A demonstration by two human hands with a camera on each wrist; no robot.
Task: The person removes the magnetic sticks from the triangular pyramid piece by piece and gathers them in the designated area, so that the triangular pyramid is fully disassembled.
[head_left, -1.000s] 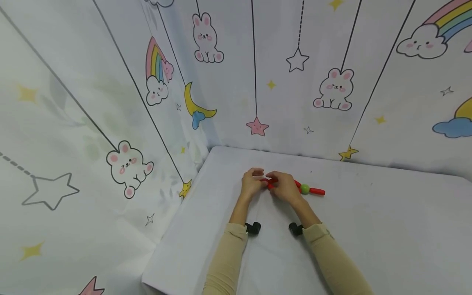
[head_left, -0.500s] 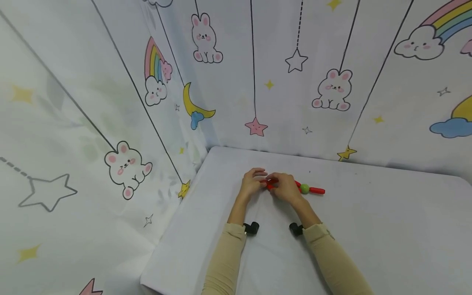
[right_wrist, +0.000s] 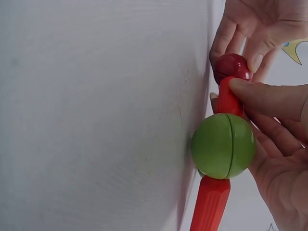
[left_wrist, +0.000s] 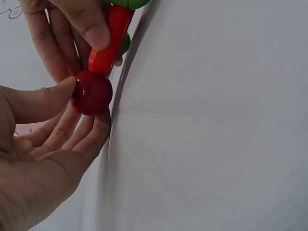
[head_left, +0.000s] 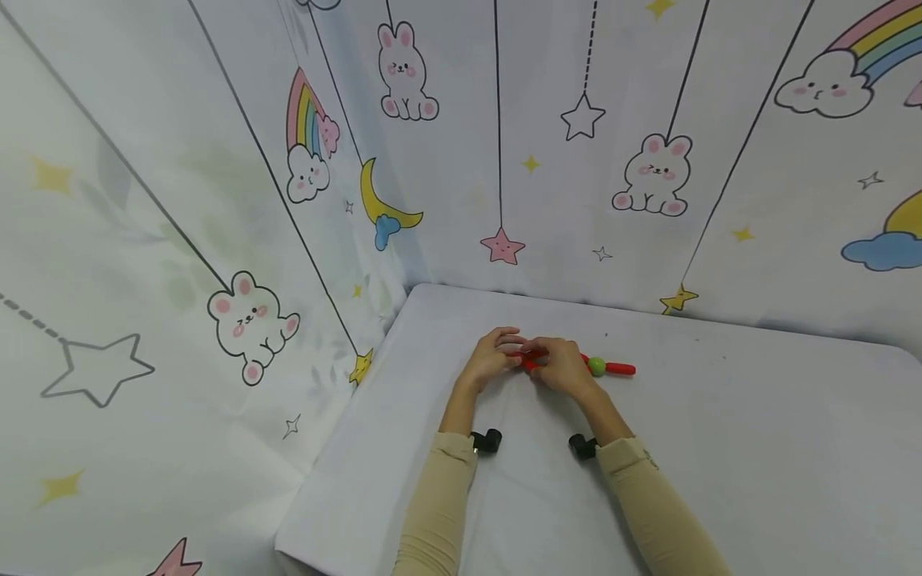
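My left hand (head_left: 486, 360) pinches a glossy dark red ball (left_wrist: 91, 93) between thumb and fingers, as the left wrist view shows. Beside it, my right hand (head_left: 565, 366) grips a red ribbed rod (left_wrist: 117, 33), thumb on its near face. One end of that rod meets the red ball; its other end meets a large green ball (right_wrist: 223, 146) with a seam round it. From the green ball another red rod (right_wrist: 210, 204) runs on, away from the hands. A second green ball (left_wrist: 126, 43) shows partly behind the gripped rod.
The pieces are at the far part of a white-covered table (head_left: 720, 448). Past the right hand, a green ball (head_left: 596, 366) and a red rod (head_left: 620, 369) stick out to the right. Printed white curtains (head_left: 446, 184) stand behind and left of the table.
Both hands keep their hold, close together. The left wrist has shifted slightly left, and the green ball and outer rod have tipped up a little.
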